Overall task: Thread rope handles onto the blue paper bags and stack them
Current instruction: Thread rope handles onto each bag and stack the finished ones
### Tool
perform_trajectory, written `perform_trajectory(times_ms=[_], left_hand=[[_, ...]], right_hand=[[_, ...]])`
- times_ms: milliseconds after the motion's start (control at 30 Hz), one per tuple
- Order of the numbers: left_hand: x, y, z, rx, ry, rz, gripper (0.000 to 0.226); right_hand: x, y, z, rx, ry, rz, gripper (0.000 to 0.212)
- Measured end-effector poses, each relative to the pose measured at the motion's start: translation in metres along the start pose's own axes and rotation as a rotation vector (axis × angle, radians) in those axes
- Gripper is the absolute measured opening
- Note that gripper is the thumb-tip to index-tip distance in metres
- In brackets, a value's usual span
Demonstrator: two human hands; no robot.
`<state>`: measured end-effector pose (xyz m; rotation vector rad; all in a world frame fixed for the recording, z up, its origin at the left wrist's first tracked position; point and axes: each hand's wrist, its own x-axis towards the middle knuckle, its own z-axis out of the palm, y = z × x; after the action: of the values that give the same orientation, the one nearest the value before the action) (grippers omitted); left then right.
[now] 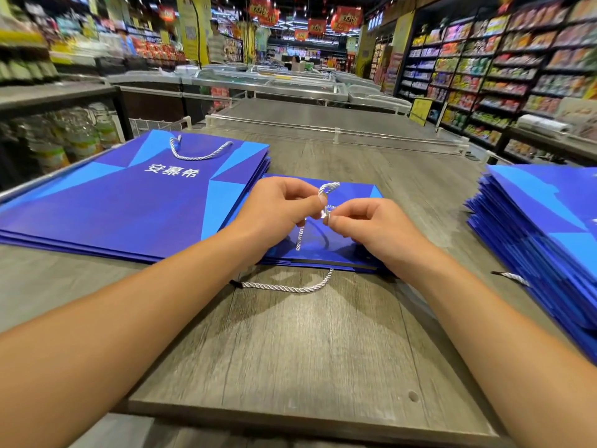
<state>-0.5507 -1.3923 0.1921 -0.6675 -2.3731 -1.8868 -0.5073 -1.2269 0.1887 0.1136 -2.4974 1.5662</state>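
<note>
Blue paper bag (352,202) lies flat at desk (290,350) centre. Left hand (277,208) and right hand (365,226) each pinch the white rope (328,190) above it; both grips grasping rope. A second rope (287,287) trails at 6 o'clock. Finished stack (129,202) at 10 o'clock; unthreaded stack (542,234) at 3 o'clock.

Two bare forearms, left hand (277,205), right hand (365,226), no sleeves, short fingernails
</note>
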Motion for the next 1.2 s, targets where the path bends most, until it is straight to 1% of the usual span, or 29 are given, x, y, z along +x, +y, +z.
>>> perform_trajectory(times_ms=[67,100,167,233,333,500,567,667,800,933,1000,1100,1200], left_hand=[[0.0,-0.001,-0.001,0.065,0.017,0.024,0.006],[0.0,-0.002,-0.002,0.143,0.001,0.059,0.006],[-0.004,-0.002,-0.002,0.331,-0.096,0.135,0.006],[-0.01,0.0,0.002,0.494,-0.208,0.173,0.008],[-0.011,0.0,0.007,0.706,-0.28,0.219,0.022],[-0.005,-0.003,0.0,0.835,-0.342,0.269,0.035],[-0.004,-0.005,-0.004,0.854,-0.351,0.258,0.033],[-0.002,-0.007,-0.009,0.801,-0.309,0.2,0.026],[0.0,-0.01,-0.014,0.704,-0.287,0.119,0.023],[0.001,-0.011,-0.014,0.67,-0.277,0.094,0.021],[0.002,-0.011,-0.014,0.662,-0.275,0.095,0.02],[0.002,-0.011,-0.014,0.657,-0.263,0.093,0.019],[0.001,-0.011,-0.013,0.631,-0.252,0.089,0.016]], right_hand=[[0.002,-0.001,-0.005,0.047,0.045,0.03,0.013],[0.003,0.0,-0.009,0.075,0.066,0.045,0.015],[0.005,0.002,-0.017,0.102,0.097,0.076,0.015],[0.006,0.003,-0.023,0.091,0.106,0.106,0.013],[0.006,0.004,-0.025,0.056,0.099,0.105,0.013],[0.006,0.008,-0.026,-0.105,0.094,0.024,0.017],[0.006,0.009,-0.03,-0.138,0.06,0.04,0.017],[0.006,0.01,-0.035,-0.161,-0.026,0.09,0.019],[0.004,0.014,-0.035,-0.201,-0.018,0.105,0.017],[0.005,0.017,-0.037,-0.227,-0.023,0.083,0.021],[0.006,0.018,-0.038,-0.279,-0.033,0.069,0.021],[0.006,0.018,-0.039,-0.4,-0.081,0.047,0.016],[0.006,0.017,-0.038,-0.457,-0.092,0.026,0.018]])
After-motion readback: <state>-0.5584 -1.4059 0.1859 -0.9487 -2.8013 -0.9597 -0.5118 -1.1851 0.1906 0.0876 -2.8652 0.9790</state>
